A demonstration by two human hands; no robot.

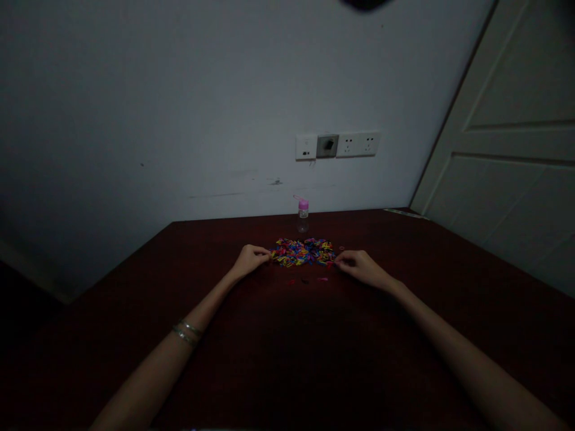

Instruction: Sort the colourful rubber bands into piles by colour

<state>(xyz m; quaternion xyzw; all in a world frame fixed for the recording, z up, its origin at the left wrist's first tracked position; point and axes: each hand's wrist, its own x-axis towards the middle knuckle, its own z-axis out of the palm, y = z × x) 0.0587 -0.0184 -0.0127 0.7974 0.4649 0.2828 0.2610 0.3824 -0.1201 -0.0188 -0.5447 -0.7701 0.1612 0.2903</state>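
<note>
A loose pile of small, many-coloured rubber bands [303,252] lies spread on the dark red-brown table. At its left edge is my left hand [252,260], thumb and fingers pinched together against the outermost bands. My right hand [359,267] is at the opposite edge, its fingertips also pinched, close to some red bands. What either pinch holds is too small and dark to make out. Apart from the pile, on the near side, lie a few bands: a red one [291,281], a dark one [305,281] and a pink one [322,279].
Behind the pile stands a small clear bottle [303,222] with a pink cap. A single band [342,248] lies just beyond my right hand. The table [287,359] meets a pale wall with sockets [357,144]; a panelled door [507,173] is on the right.
</note>
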